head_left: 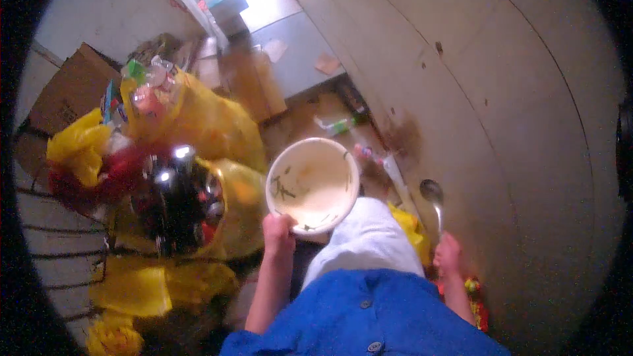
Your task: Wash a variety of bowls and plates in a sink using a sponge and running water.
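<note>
One bowl, one spoon, one in each hand.

The left hand [278, 234] was clamped on the near rim of the single cream bowl [313, 184], which looked light, stiff and greasy with scraps, best held by that rim. Right of the bowl, the right hand [448, 255] was closed around the handle of one metal spoon [434, 198]. Left of the bowl stood several stuffed yellow rubbish bags [198, 118].

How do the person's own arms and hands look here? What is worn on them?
Both forearms are bare, with no sleeve reaching the wrist, and the left hand and the right hand wear no gloves. No watch, ring or bracelet can be made out, though the picture is blurred. The arms come out of a bright blue buttoned shirt at the lower edge; its sleeves appear short or pushed up.
</note>
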`<state>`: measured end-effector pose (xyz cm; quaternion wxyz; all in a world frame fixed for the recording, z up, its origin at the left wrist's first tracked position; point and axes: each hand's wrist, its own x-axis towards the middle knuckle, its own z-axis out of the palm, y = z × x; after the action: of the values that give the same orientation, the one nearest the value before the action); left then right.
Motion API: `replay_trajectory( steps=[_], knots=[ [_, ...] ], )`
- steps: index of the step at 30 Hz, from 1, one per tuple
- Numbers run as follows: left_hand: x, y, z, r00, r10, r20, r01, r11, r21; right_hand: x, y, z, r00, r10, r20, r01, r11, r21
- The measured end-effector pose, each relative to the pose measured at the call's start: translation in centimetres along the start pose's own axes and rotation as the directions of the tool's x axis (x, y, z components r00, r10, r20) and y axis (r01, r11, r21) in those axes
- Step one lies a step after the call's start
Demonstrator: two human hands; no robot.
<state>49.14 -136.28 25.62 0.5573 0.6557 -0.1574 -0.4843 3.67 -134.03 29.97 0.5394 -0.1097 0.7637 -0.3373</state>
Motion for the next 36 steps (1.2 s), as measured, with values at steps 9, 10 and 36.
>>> replay_trajectory(
  steps=[9, 10, 36],
  knots=[
    [22.8, 10.0, 3.6, 0.953, -0.272, -0.137, 0.249, 0.955, -0.16, 16.3, -24.8, 25.4, 0.945, -0.028, 0.327, 0.089, 0.981, -0.173],
    [25.4, 11.6, 4.9, 0.951, -0.256, -0.17, 0.211, 0.946, -0.245, 17.2, -28.8, 28.9, 0.921, -0.078, 0.383, 0.18, 0.954, -0.238],
    [102.6, 52.9, 5.1, 0.96, -0.172, -0.222, 0.048, 0.879, -0.474, 25.0, -75.2, 104.2, 0.909, -0.154, 0.386, 0.252, 0.943, -0.217]
  ],
)
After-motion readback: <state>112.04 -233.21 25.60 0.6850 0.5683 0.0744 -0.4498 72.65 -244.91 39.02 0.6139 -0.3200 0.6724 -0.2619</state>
